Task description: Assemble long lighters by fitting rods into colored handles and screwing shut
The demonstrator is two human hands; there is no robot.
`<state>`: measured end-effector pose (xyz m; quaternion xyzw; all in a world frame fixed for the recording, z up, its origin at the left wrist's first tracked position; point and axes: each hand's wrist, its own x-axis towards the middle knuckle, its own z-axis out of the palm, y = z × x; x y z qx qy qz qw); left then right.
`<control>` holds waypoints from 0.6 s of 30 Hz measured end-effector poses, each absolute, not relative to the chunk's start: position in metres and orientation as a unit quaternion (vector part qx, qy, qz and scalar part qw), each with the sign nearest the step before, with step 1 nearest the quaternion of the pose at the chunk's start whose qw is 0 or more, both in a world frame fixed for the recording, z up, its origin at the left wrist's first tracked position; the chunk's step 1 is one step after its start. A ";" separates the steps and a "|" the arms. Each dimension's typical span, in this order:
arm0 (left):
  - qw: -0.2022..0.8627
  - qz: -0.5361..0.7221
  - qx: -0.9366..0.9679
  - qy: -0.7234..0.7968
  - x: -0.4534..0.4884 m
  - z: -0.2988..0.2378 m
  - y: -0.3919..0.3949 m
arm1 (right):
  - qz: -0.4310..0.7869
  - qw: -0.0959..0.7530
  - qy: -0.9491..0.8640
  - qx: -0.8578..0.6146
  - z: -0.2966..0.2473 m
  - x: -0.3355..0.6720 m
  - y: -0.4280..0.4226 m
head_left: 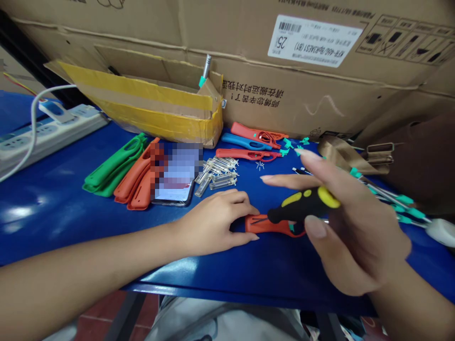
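Orange plastic handle [261,223] lay on the blue table [53,208]. From the head view I saw the left hand [216,220] pinching its near end, fingers and thumb closed. The right hand [351,237] gripped a black-and-yellow screwdriver [305,203] between thumb and fingers, its dark end against that handle.

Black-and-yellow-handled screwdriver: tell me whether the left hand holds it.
No, the right hand grips the black-and-yellow-handled screwdriver; the left hand touches the orange plastic shell.

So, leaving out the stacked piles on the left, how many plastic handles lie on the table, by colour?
Red handles: 3, two near the carton and one at the left hand
Blue handle: 1
Total: 4
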<state>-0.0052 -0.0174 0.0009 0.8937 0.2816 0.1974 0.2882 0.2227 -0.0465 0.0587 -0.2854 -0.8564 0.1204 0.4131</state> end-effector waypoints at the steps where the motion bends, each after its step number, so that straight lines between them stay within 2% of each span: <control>1: 0.285 0.198 0.895 0.281 -0.005 0.001 -0.017 | 0.127 0.416 -0.851 -0.295 0.058 0.223 -0.046; 6: 0.277 0.194 0.901 0.270 -0.005 0.003 -0.018 | 0.006 0.386 -0.876 -0.291 0.058 0.223 -0.044; 12: 0.257 0.176 0.914 0.260 -0.007 0.005 -0.018 | 0.090 0.402 -0.860 -0.301 0.059 0.222 -0.047; 16: 0.258 0.177 0.915 0.255 -0.007 0.004 -0.018 | -0.040 0.392 -0.877 -0.277 0.062 0.222 -0.044; 18: 0.258 0.179 0.914 0.256 -0.007 0.004 -0.017 | -0.050 0.403 -0.877 -0.257 0.064 0.222 -0.043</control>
